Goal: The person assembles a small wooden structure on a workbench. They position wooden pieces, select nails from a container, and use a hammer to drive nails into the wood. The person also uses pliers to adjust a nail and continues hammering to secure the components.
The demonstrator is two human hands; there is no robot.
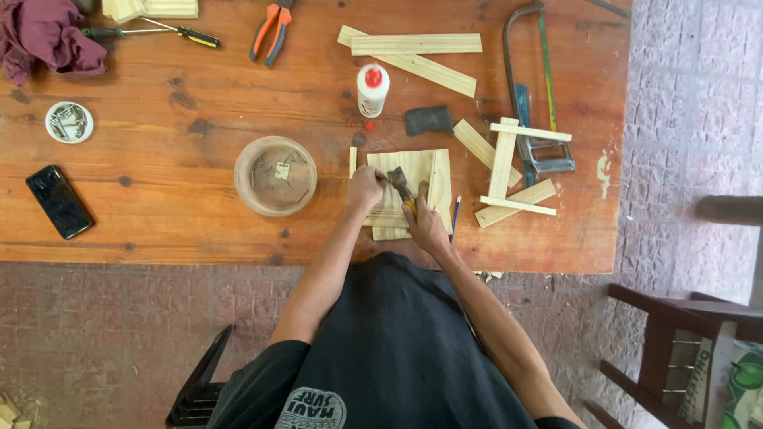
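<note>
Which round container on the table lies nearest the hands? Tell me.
The large brown bowl, just left of the left hand. The small white dish of metal bits lies far off toward the table's left end.

light: soft, even daylight | shadows: faint | glare: slight | focus: sharp | edges: mildly curved

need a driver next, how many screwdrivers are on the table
1: the screwdriver lies at the table's far left edge, between the red cloth and the orange pliers. More could be hidden under the cloth.
</note>
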